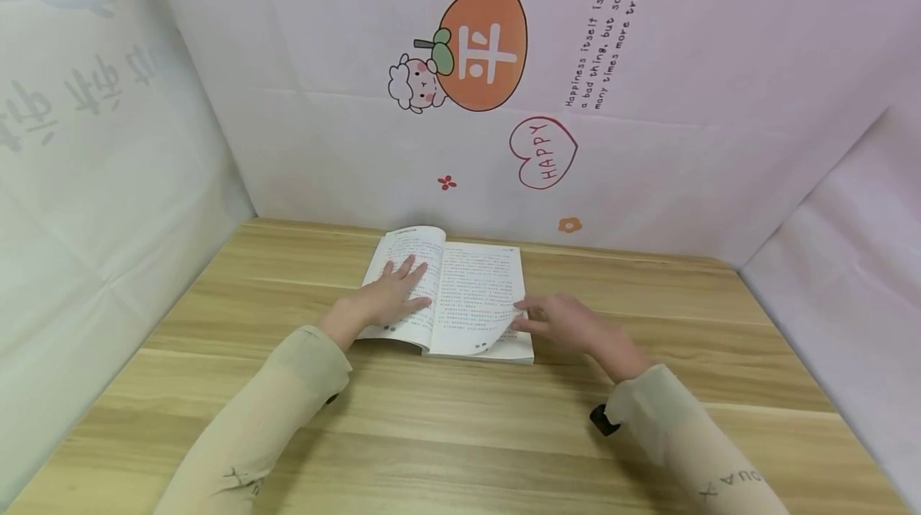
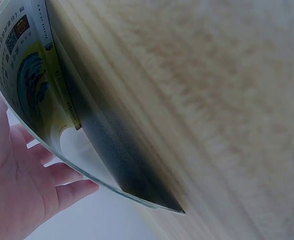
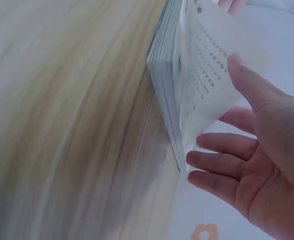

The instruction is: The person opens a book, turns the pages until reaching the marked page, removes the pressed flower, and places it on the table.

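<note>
An open book (image 1: 471, 283) lies near the back of the table, printed with small dark text. My left hand (image 1: 394, 295) rests spread on its left-hand pages. In the left wrist view, that half of the book (image 2: 34, 75) bows up over the wood, its illustrated cover facing down, and the left hand (image 2: 32, 185) shows beyond its edge. At the right edge, my right hand (image 1: 564, 323) pinches one page, whose lower corner curls up. In the right wrist view the thumb of the right hand (image 3: 267, 145) lies on the page (image 3: 207, 70), with the index finger behind it.
The wooden table (image 1: 446, 435) extends in front of the book and to both sides. A pale printed cloth wall (image 1: 345, 147) rises just behind it, and more cloth hangs left and right. A black band (image 1: 603, 421) sits at the right wrist.
</note>
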`<action>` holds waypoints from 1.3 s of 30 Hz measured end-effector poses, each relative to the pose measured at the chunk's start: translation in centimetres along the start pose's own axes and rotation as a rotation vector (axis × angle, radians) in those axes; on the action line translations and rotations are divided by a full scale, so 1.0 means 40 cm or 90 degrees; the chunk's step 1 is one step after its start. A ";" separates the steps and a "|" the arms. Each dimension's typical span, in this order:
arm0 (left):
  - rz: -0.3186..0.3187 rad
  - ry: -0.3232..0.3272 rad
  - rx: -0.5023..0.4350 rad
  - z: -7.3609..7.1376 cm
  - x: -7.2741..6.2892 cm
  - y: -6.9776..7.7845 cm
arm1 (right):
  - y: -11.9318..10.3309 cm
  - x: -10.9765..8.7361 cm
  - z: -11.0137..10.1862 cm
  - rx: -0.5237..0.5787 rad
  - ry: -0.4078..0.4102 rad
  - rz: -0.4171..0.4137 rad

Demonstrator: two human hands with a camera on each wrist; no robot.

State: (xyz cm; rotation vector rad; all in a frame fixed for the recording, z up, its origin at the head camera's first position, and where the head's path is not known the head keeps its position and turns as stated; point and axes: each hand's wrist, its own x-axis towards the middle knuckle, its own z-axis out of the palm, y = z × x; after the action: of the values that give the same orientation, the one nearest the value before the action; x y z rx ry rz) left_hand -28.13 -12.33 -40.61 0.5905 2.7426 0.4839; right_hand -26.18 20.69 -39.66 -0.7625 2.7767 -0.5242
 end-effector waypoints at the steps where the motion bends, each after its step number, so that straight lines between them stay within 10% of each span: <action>1: 0.000 0.001 -0.002 0.001 0.000 0.000 | -0.003 0.002 0.001 0.006 0.006 0.001; 16: 0.041 0.025 -0.056 -0.001 0.000 -0.008 | -0.083 0.048 0.040 0.089 -0.001 -0.158; 39: 0.113 0.134 -0.140 -0.004 -0.007 -0.017 | -0.202 0.124 0.076 0.101 0.011 -0.257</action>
State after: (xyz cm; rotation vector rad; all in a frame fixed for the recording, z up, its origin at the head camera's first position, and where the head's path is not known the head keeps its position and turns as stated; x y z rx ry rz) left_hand -28.18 -13.08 -40.65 0.7669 2.7883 0.9255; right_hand -25.82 10.74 -39.80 -1.2919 2.5582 -0.8120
